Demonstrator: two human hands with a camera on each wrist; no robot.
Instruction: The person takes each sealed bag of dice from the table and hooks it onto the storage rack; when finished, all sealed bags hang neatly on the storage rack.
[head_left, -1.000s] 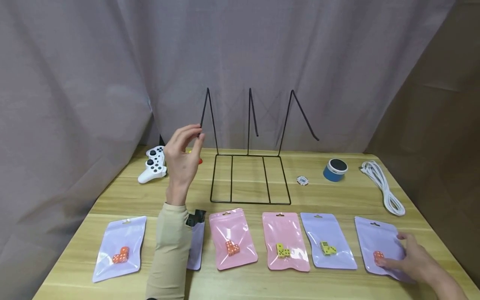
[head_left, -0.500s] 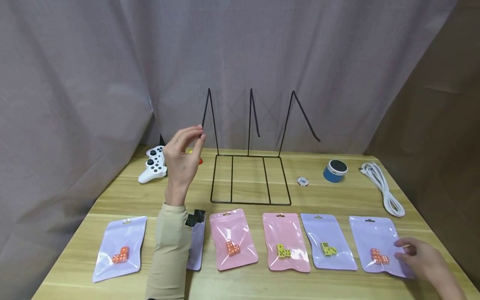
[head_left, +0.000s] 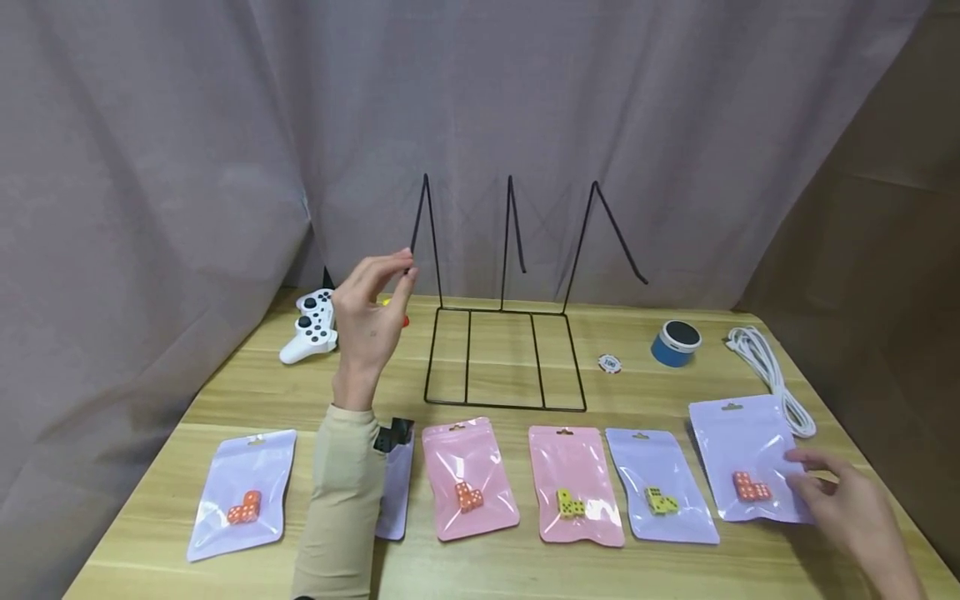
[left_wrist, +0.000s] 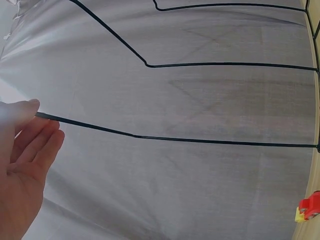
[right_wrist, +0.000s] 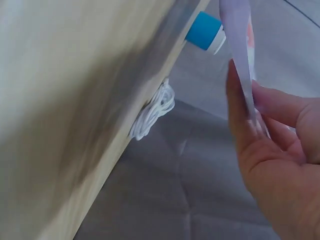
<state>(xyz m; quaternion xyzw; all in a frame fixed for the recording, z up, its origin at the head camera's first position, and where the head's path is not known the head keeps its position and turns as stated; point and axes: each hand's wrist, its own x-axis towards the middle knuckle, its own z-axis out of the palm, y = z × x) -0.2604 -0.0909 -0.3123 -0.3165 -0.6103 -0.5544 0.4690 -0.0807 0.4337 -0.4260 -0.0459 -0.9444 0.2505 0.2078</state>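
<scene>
My left hand (head_left: 371,321) pinches the tip of the left prong of a black wire rack (head_left: 505,311) between thumb and fingers; the left wrist view shows the same prong (left_wrist: 90,125) running back from the fingertips. At the right, my right hand (head_left: 851,504) pinches the right edge of a lilac zip bag (head_left: 738,433) with orange dice (head_left: 751,487) inside. That bag is raised off the table, and in the right wrist view the bag (right_wrist: 239,45) appears nearly edge-on between thumb and fingers.
Along the front lie a lilac bag (head_left: 667,458), two pink bags (head_left: 573,462) (head_left: 465,454), a half-hidden lilac bag (head_left: 395,492) and another lilac bag (head_left: 251,467). Behind are a game controller (head_left: 311,327), a poker chip (head_left: 610,363), a blue speaker (head_left: 675,343) and a white cable (head_left: 768,375).
My right hand has taken the rightmost lilac bag by its edge and lifted it up off the table. The left hand stays at the prong's tip.
</scene>
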